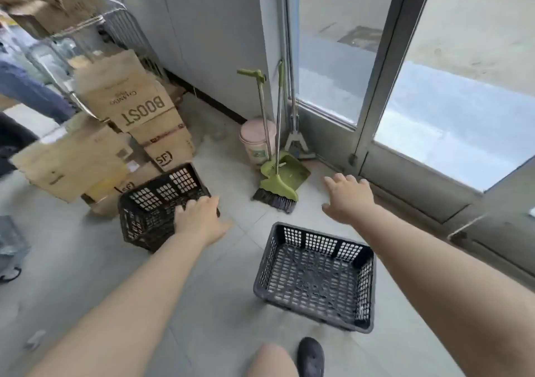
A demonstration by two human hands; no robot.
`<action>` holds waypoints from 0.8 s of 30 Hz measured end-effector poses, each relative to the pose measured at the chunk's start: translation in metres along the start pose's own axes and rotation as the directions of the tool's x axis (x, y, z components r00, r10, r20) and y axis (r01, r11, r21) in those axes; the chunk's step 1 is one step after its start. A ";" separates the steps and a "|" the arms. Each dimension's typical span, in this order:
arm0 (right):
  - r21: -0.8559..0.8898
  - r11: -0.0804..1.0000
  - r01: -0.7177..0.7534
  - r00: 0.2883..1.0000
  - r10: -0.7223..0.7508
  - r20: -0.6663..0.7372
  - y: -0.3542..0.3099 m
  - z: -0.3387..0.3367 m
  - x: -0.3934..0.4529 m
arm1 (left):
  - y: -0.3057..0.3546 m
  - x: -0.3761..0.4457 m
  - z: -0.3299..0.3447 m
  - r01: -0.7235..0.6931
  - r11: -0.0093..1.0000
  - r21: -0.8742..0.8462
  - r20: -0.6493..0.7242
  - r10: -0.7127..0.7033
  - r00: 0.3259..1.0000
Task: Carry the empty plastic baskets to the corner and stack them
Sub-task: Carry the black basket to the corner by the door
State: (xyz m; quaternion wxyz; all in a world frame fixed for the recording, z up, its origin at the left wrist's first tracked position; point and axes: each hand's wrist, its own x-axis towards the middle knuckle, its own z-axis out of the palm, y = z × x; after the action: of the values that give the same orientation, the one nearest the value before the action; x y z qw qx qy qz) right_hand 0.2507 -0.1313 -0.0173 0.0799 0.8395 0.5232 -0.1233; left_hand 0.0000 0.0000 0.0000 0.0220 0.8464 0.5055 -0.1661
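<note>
You face a corner: pale tiled floor (pixel 220 304), grey wall (pixel 208 29), daylit glass door (pixel 451 110), and cardboard boxes (pixel 127 110) stacked at left.

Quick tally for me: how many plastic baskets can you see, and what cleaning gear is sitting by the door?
Black baskets: 2, one tilted under the left hand, one flat on the floor
Green brooms: 1
Green dustpans: 1
Pink bins: 1
Total: 5
</note>
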 end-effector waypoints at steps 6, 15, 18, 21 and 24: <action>0.064 0.979 -0.194 0.954 0.173 0.244 0.034 0.073 0.028 | 0.040 0.090 0.059 -0.082 0.996 -0.047 0.247 0.091 0.965; 0.216 0.777 -0.592 0.736 0.411 0.538 0.086 0.235 0.078 | 0.103 0.204 0.202 0.117 0.927 -0.357 0.549 0.106 0.829; 0.254 0.677 -0.691 0.649 0.425 0.631 0.100 0.306 0.092 | 0.114 0.231 0.267 0.228 0.892 -0.391 0.613 0.067 0.788; 0.262 0.575 -0.775 0.568 0.452 0.687 0.111 0.381 0.105 | 0.120 0.258 0.328 0.346 0.847 -0.404 0.635 -0.012 0.772; 0.270 0.479 -0.835 0.509 0.488 0.709 0.118 0.441 0.116 | 0.121 0.282 0.391 0.491 0.734 -0.468 0.662 -0.077 0.746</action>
State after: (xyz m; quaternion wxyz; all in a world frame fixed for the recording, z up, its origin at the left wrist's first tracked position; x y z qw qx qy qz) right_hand 0.3513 -0.2001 -0.4723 0.0044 0.8847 0.0228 -0.4655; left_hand 0.1261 0.1002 -0.4703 0.4290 0.5990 0.6271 -0.2527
